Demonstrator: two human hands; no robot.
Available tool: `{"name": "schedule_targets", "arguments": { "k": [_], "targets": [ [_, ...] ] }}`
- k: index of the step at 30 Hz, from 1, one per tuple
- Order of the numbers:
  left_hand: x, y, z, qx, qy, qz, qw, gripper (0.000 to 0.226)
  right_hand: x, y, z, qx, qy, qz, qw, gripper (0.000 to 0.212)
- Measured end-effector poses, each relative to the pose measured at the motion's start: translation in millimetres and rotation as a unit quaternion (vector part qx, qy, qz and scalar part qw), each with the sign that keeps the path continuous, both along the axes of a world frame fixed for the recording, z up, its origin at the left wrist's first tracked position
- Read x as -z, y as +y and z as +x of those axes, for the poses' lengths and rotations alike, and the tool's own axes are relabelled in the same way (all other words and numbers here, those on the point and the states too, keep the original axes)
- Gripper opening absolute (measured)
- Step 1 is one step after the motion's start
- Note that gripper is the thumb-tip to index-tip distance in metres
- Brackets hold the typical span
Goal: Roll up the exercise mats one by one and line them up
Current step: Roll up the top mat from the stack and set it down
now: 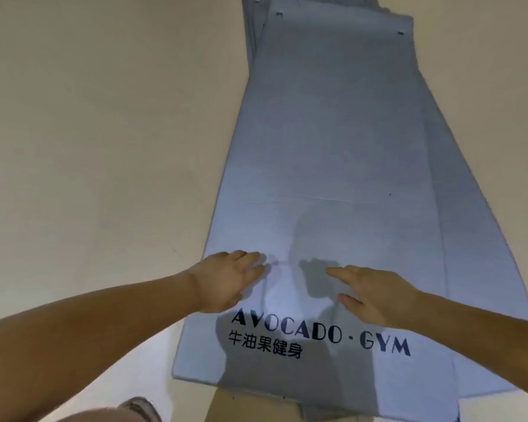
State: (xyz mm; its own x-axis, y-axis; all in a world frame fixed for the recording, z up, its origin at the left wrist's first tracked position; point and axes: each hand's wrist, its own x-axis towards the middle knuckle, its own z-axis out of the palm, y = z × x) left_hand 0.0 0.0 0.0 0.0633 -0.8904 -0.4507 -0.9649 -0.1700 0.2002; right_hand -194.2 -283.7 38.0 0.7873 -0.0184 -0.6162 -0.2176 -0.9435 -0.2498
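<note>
A grey-blue exercise mat (333,147) lies flat and unrolled on the floor, stretching away from me. Dark lettering "AVOCADO · GYM" is printed near its close end. More mats of the same colour (476,245) lie under it, their edges showing on the right and at the far end. My left hand (229,278) is spread with fingers apart over the mat's left side, just beyond the lettering. My right hand (375,293) is spread the same way over the mat's right half. Neither hand grips anything.
Bare beige floor (89,132) fills the whole left side. Small metal eyelets (400,33) mark the far end of the top mat. My knee and part of a shoe (134,406) show at the bottom edge.
</note>
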Motion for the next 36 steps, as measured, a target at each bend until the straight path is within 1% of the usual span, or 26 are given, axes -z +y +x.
{"name": "schedule_targets", "arguments": {
  "k": [1, 3, 4, 5, 7, 9, 12, 14, 16, 18, 20, 22, 23, 24, 25, 26, 28, 30, 31, 33, 36],
  "targets": [
    [23, 2, -4, 0.011, 0.005, -0.006, 1.000, 0.076, 19, 4, -3, -0.007, -0.001, 0.010, 1.000, 0.061],
    [61, 9, -18, 0.017, 0.017, -0.010, 1.000, 0.080, 57, 10, -17, 0.017, -0.027, 0.040, 0.999, 0.059],
    [75, 13, -32, 0.033, 0.024, -0.002, 0.999, 0.082, 72, 18, -26, 0.044, -0.047, 0.053, 0.996, 0.057],
    [90, 18, -45, 0.047, 0.028, 0.000, 0.998, 0.086, 88, 28, -36, 0.067, -0.088, 0.063, 0.992, 0.054],
    [110, 28, -70, 0.086, 0.014, -0.024, 0.996, 0.096, 113, 51, -55, 0.079, -0.141, 0.060, 0.985, 0.049],
    [118, 32, -91, 0.093, 0.002, -0.038, 0.995, 0.112, 124, 70, -61, 0.066, -0.143, 0.032, 0.987, 0.051],
    [127, 26, -116, 0.078, -0.017, -0.018, 0.997, 0.133, 127, 76, -66, 0.112, -0.114, 0.033, 0.987, 0.055],
    [127, 20, -129, 0.083, -0.042, 0.002, 0.996, 0.138, 124, 71, -70, 0.077, -0.076, 0.016, 0.994, 0.068],
    [123, 17, -137, 0.083, -0.047, 0.022, 0.995, 0.136, 123, 66, -73, 0.022, -0.044, -0.004, 0.999, 0.082],
    [115, 17, -140, 0.086, -0.039, 0.045, 0.995, 0.131, 120, 67, -75, 0.024, -0.028, 0.019, 0.999, 0.092],
    [97, 15, -141, 0.094, -0.005, 0.076, 0.993, 0.115, 112, 73, -76, 0.031, -0.031, 0.040, 0.998, 0.097],
    [71, 12, -135, 0.117, 0.025, 0.094, 0.988, 0.086, 93, 79, -76, 0.014, -0.021, 0.040, 0.999, 0.098],
    [53, 8, -128, 0.122, 0.038, 0.084, 0.988, 0.068, 79, 80, -76, -0.003, -0.015, 0.041, 0.999, 0.098],
    [36, 6, -118, 0.120, 0.051, 0.073, 0.989, 0.051, 65, 81, -76, -0.026, -0.006, 0.042, 0.999, 0.096],
    [18, 3, -108, 0.119, 0.061, 0.058, 0.989, 0.039, 48, 80, -74, -0.048, 0.002, 0.041, 0.998, 0.089],
    [-1, -1, -97, 0.115, 0.057, 0.030, 0.991, 0.032, 33, 78, -72, -0.059, 0.019, 0.039, 0.997, 0.076],
    [-41, -15, -72, 0.102, 0.017, -0.022, 0.994, 0.023, 4, 68, -63, -0.039, 0.042, 0.051, 0.997, 0.045],
    [-77, -37, -47, 0.063, -0.010, 0.003, 0.998, 0.018, -25, 49, -46, 0.032, 0.044, 0.067, 0.996, 0.016],
    [-95, -51, -33, 0.030, -0.013, 0.025, 0.999, 0.017, -43, 37, -36, 0.065, 0.035, 0.061, 0.995, 0.010],
    [-118, -83, -6, -0.022, -0.031, 0.046, 0.998, 0.018, -78, 14, -11, 0.114, -0.008, 0.020, 0.993, 0.015],
    [-135, -128, 33, -0.093, -0.038, 0.059, 0.993, 0.023, -102, -16, 26, 0.152, -0.066, -0.082, 0.983, 0.024]
  ]
}}
